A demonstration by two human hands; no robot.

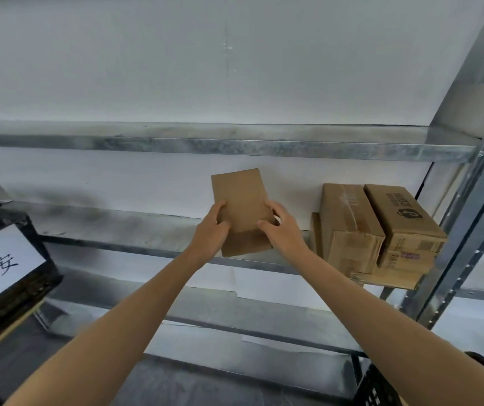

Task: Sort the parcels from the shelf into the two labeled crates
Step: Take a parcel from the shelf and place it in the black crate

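Observation:
A plain brown cardboard parcel [239,197] is held over the middle shelf [135,230] of a metal rack. My left hand [212,228] grips its left side and my right hand [281,227] grips its right side, thumbs on top. The parcel's near end tilts down toward me. To the right, a stack of several brown parcels [375,230] sits on the same shelf, some with printed marks and labels. A dark crate [15,291] with a white paper label bearing black characters stands at the left edge.
A second dark crate [378,388] shows only a corner at the bottom right. The rack's upright post [469,230] rises on the right. An upper shelf rail [205,142] crosses above the parcel. A white wall lies behind.

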